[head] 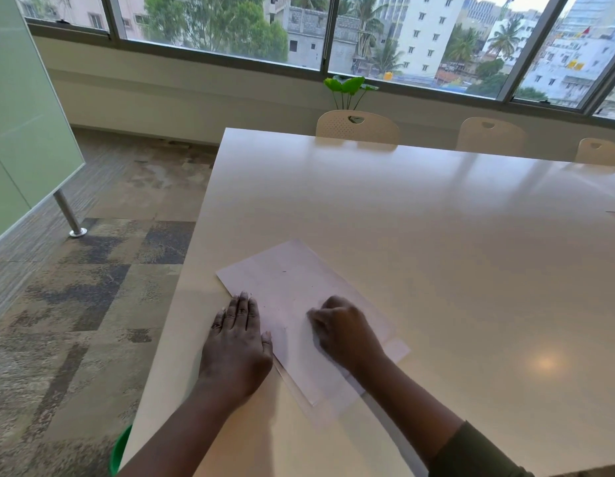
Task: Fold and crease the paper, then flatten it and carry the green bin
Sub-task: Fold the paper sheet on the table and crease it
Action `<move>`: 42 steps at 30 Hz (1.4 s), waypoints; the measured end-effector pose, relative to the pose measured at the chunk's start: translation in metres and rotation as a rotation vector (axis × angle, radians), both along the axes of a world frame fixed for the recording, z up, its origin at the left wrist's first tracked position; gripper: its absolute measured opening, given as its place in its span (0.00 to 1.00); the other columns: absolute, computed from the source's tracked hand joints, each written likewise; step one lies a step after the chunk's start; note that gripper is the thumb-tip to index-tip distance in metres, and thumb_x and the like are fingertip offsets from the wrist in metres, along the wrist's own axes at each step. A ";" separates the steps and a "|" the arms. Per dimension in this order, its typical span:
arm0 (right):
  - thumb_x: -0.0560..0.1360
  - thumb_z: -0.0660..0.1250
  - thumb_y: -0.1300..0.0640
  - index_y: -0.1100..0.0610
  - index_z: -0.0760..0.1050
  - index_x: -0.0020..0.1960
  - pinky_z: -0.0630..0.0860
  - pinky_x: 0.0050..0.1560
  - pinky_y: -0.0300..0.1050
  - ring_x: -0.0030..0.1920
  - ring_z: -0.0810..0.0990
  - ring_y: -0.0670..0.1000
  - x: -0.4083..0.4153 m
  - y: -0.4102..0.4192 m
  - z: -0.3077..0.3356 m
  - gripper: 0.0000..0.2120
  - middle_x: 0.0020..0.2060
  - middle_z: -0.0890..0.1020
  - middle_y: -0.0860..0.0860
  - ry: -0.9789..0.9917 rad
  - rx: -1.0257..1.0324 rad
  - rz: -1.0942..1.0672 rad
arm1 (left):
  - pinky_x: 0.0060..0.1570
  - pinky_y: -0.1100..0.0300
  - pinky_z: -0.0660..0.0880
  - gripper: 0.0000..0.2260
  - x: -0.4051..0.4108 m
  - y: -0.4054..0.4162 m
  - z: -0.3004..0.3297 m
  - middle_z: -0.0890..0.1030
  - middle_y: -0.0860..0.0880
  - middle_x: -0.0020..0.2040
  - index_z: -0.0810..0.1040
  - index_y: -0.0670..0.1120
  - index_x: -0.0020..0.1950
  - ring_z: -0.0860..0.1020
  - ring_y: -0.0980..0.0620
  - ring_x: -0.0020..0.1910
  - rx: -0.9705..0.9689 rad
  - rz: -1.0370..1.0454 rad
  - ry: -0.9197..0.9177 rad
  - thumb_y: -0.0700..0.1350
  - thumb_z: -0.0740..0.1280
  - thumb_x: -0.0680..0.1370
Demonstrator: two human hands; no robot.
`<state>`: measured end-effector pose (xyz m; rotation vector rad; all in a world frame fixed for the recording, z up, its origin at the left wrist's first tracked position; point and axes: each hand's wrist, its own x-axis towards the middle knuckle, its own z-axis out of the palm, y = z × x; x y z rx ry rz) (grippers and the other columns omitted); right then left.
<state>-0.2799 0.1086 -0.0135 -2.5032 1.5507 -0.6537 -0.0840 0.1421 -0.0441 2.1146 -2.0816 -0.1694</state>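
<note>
The green bin shows only as a sliver on the floor below the near left edge of the table; its inside is hidden, so what it holds cannot be told. One folded sheet of paper lies slantwise on the table near that same edge, its layers slightly offset at the near end. Faint specks mark the paper, but no writing can be read.

Two hands are on it. The left hand lies flat with fingers straight and together, palm down over the paper's left edge and partly on the table. The right hand rests on the middle of the paper with fingers curled under; it is blurred, and whether it pinches anything cannot be told.

Three pale chairs stand along the far side of the table, with one leafy plant behind the leftmost.
</note>
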 end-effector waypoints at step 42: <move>0.73 0.68 0.58 0.52 0.85 0.45 0.78 0.42 0.41 0.39 0.82 0.50 -0.051 -0.002 0.008 0.07 0.40 0.83 0.51 -0.052 0.056 -0.128 | 0.75 0.55 0.42 0.39 0.001 0.001 0.003 0.45 0.45 0.80 0.44 0.42 0.79 0.44 0.51 0.79 0.027 -0.015 -0.010 0.57 0.31 0.69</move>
